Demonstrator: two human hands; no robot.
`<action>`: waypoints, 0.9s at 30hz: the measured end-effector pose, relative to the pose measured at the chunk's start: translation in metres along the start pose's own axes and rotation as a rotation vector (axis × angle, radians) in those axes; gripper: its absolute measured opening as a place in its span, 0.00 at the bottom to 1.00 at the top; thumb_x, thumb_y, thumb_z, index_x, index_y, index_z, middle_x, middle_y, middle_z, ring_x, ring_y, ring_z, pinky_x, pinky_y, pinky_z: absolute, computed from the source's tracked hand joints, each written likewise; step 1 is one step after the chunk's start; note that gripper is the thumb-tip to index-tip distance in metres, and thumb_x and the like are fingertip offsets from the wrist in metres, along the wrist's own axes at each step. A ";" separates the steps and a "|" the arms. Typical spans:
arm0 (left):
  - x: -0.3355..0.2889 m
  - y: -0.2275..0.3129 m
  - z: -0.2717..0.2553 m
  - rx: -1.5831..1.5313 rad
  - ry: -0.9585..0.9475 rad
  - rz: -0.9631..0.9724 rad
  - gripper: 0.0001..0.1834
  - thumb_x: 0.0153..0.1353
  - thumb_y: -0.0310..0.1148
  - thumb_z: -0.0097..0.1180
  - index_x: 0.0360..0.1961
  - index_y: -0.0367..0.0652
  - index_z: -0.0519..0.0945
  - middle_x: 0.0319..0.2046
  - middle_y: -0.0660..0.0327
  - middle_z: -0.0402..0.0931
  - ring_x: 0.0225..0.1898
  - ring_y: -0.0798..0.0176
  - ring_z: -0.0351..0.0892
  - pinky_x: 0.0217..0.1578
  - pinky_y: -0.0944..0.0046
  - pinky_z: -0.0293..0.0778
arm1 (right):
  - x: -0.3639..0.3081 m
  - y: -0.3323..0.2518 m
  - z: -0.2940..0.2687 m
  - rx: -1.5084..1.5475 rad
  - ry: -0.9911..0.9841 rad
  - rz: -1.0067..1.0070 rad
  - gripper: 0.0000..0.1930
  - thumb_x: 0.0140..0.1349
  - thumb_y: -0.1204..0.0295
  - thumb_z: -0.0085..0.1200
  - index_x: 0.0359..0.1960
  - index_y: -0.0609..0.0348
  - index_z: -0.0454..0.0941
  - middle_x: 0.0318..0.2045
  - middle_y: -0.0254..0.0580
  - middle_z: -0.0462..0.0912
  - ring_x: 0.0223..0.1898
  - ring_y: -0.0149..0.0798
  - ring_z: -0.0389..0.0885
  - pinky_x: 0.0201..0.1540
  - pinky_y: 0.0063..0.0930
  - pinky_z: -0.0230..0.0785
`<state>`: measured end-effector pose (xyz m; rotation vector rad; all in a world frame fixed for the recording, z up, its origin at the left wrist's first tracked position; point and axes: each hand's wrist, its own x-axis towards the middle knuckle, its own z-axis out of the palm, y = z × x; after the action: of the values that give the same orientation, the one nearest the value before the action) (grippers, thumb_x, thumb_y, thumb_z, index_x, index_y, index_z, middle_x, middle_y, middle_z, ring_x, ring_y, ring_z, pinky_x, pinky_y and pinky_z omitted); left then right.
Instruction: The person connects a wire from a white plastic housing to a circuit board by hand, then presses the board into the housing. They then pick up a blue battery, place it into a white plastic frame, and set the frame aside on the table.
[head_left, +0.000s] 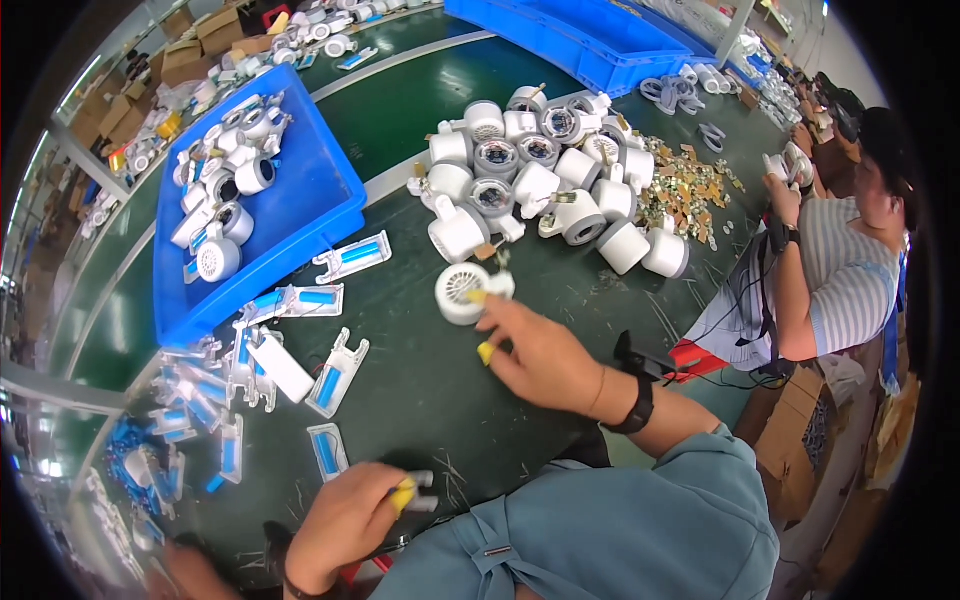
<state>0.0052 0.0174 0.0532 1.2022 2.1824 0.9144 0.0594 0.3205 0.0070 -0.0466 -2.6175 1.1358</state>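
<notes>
My left hand (345, 515), with yellow finger covers, is closed near the table's front edge. Between its fingertips is a white two-pronged plastic piece (423, 491), partly hidden by the hand. My right hand (548, 355) reaches over the table with its thumb and index finger apart. Its yellow-tipped index finger is at a round white fan head (461, 291) with a slotted grille; whether it touches is hard to tell. Beyond lies a heap of similar white fan heads (535, 185). White handle shells with blue battery cells (338, 372) lie between my hands and the left side.
A blue tray (335, 205) holding fan heads stands at the left; a blue bin (560, 50) is at the back. Small circuit boards (690, 185) are piled right of the heap. A person (850, 240) works at the right; another blurred hand (195, 572) shows lower left.
</notes>
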 end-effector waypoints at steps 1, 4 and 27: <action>0.007 -0.005 0.007 0.005 0.003 0.031 0.11 0.56 0.23 0.57 0.42 0.39 0.78 0.35 0.52 0.78 0.35 0.47 0.79 0.36 0.57 0.75 | -0.001 -0.009 0.003 0.023 -0.046 -0.020 0.27 0.57 0.78 0.57 0.60 0.58 0.64 0.43 0.43 0.80 0.34 0.38 0.84 0.31 0.29 0.75; 0.021 -0.015 0.020 -0.050 0.042 0.026 0.13 0.56 0.21 0.55 0.44 0.39 0.77 0.36 0.52 0.79 0.36 0.47 0.80 0.36 0.58 0.75 | -0.003 -0.009 0.013 0.079 0.038 -0.001 0.22 0.58 0.82 0.55 0.55 0.57 0.69 0.39 0.41 0.78 0.31 0.34 0.81 0.27 0.26 0.73; 0.025 -0.042 0.038 -0.286 0.277 -0.024 0.10 0.57 0.19 0.57 0.40 0.37 0.79 0.29 0.63 0.74 0.22 0.73 0.68 0.24 0.72 0.63 | 0.002 -0.001 -0.019 0.517 -0.641 0.702 0.09 0.68 0.70 0.52 0.45 0.62 0.77 0.32 0.35 0.83 0.29 0.22 0.78 0.31 0.18 0.72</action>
<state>-0.0037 0.0349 -0.0056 0.9572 2.1691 1.3993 0.0624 0.3337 0.0205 -0.6255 -2.7836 2.3756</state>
